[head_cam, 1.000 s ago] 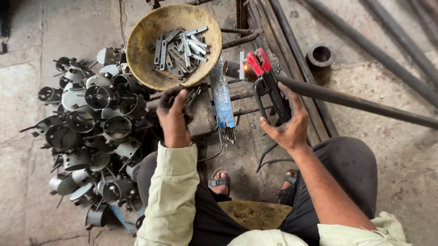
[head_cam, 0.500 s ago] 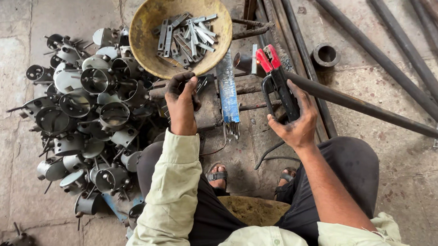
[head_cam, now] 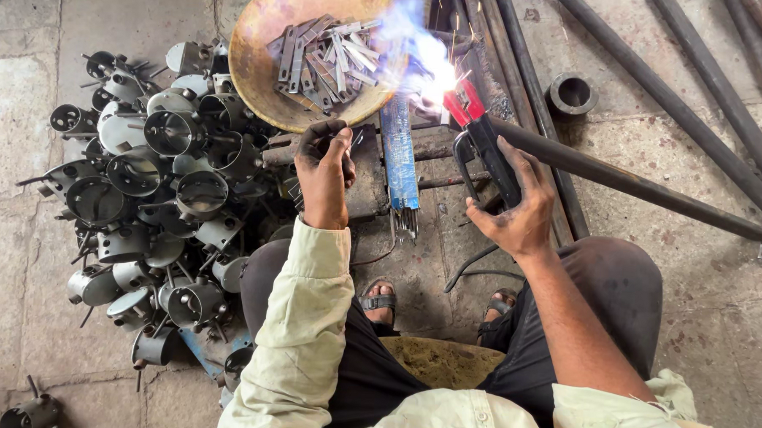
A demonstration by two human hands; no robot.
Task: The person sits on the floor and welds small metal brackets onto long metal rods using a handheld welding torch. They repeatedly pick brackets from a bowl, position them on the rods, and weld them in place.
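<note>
Below the head camera, a welding electrode holder [head_cam: 489, 154] is gripped by the right hand [head_cam: 520, 212], fingers wrapped tight; a small metal part [head_cam: 347, 140] is pinched by the left hand [head_cam: 325, 170]. Sparks [head_cam: 428, 72] flare beside the strip-filled pan [head_cam: 273, 33]; metal cups [head_cam: 146, 180] are heaped left, electrodes [head_cam: 398, 155] between.

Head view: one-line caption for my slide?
Right hand strikes a bright arc with the electrode holder; left hand steadies a metal part beside the pan of strips.
</note>
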